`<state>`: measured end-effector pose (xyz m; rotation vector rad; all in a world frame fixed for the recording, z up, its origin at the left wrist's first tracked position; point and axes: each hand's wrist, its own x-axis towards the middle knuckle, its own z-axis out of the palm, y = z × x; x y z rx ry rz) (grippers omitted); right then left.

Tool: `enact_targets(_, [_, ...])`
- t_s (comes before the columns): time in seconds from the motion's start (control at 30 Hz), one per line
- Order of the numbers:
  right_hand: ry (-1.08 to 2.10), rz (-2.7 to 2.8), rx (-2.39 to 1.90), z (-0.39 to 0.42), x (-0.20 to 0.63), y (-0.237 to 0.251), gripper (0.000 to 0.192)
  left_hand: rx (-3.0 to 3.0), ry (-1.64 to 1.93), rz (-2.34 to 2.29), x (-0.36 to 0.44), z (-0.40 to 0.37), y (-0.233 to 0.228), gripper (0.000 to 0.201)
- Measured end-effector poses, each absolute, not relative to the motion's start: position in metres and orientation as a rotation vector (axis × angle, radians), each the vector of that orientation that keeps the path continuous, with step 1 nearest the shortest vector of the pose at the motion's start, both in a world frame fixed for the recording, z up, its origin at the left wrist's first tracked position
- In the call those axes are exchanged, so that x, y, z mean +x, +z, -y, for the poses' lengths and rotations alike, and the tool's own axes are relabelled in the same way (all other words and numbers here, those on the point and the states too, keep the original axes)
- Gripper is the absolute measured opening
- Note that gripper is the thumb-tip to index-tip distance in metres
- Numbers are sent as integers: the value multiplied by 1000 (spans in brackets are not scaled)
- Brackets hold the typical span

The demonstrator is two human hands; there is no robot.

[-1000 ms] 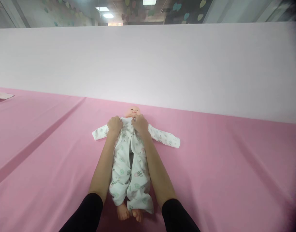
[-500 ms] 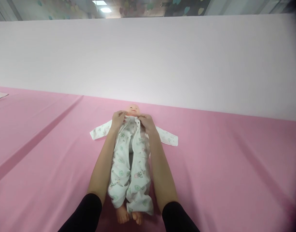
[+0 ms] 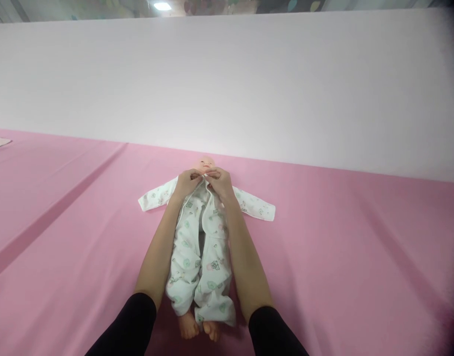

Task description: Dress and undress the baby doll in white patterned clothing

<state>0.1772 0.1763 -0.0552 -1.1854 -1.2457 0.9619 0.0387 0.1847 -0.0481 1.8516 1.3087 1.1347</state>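
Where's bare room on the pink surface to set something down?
Wide bare pink surface right of the doll, up to the white wall. More to the left, across the fold line. Crowded at the collar of the sleepsuit, where the left hand and right hand meet.

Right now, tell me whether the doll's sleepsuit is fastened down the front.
Mostly open: the sleepsuit gapes down the middle, while the left hand and right hand pinch its edges together at the neck.

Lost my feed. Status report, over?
Left hand, right hand both pinching romper collar. Doll face-up on pink sheet. Nothing in the way.
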Motion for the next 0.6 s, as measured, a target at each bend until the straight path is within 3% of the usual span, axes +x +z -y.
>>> enact_targets(0.43, [931,1398,-1152,-170,180,-47,10,1796,1128,-1417,37,-181,-46,25])
enact_targets(0.6, [839,1417,-1195,-171,175,-50,18,1818,1129,-1426,39,-180,-45,19])
